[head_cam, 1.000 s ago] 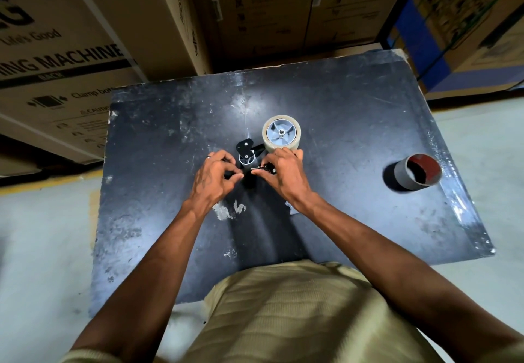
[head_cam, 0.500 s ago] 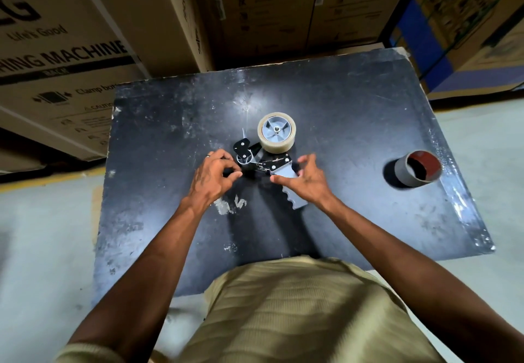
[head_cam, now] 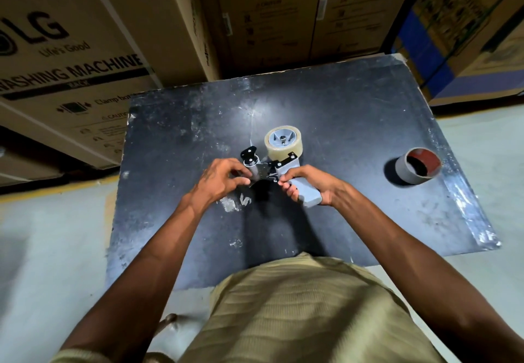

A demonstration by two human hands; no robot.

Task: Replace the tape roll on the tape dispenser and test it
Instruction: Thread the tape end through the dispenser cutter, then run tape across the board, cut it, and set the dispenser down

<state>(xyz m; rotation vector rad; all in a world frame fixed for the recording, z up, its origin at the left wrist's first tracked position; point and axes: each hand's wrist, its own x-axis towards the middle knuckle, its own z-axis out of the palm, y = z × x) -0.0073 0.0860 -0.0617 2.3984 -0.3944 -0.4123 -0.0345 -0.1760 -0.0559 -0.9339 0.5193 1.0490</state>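
A grey and black tape dispenser (head_cam: 266,168) lies on its side in the middle of the black table (head_cam: 354,118). A clear tape roll (head_cam: 283,147) sits on its grey hub at the far end. My right hand (head_cam: 312,185) is wrapped around the grey handle (head_cam: 307,195). My left hand (head_cam: 219,179) pinches the front of the dispenser beside its roller (head_cam: 251,158), fingertips curled on the metal plate; whether a tape end is between them is hidden.
A used cardboard tape core (head_cam: 418,167) with a red-brown inside stands on the table at the right. Large cardboard boxes (head_cam: 85,50) are stacked behind and to the left of the table. Pale floor lies on both sides.
My right hand has moved from the dispenser's middle down onto the handle and closed around it. The left hand has stayed at the front end.
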